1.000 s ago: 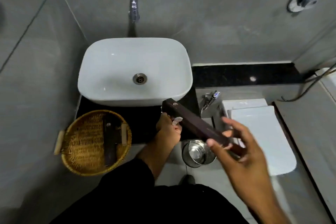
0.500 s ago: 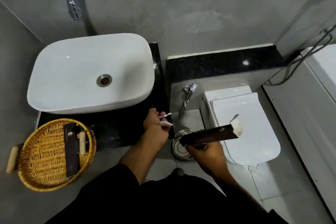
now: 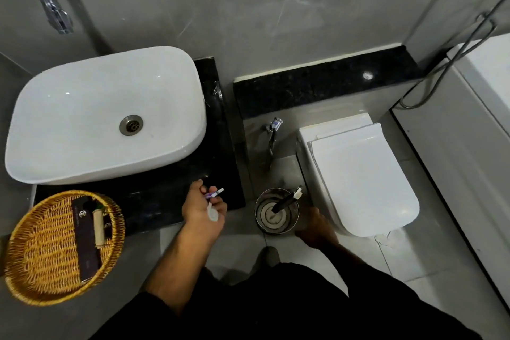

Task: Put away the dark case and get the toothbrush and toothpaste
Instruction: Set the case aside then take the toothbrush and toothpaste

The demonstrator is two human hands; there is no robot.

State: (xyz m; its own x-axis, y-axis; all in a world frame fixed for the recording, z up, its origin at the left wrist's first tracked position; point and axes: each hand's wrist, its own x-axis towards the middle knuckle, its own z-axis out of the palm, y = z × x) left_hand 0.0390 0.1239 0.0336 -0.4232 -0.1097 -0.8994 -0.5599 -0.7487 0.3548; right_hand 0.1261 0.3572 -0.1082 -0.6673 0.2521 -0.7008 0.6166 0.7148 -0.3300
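Dark case [image 3: 285, 201] is standing tilted in the steel bin [image 3: 276, 211] on the floor, its pale open end poking over the rim at two o'clock. Right hand [image 3: 314, 229] sits low at the bin's four o'clock, beside the rim and clear of the case; it is blurred, so whether the fingers are curled or spread can't be told. Left hand [image 3: 202, 208] is over the black counter [image 3: 220, 146], clenched around a small toothpaste tube [image 3: 213, 214] and a thin toothbrush [image 3: 214, 193] pointing to two o'clock. Wicker basket [image 3: 41, 251] at eight o'clock holds another dark packet [image 3: 84, 240].
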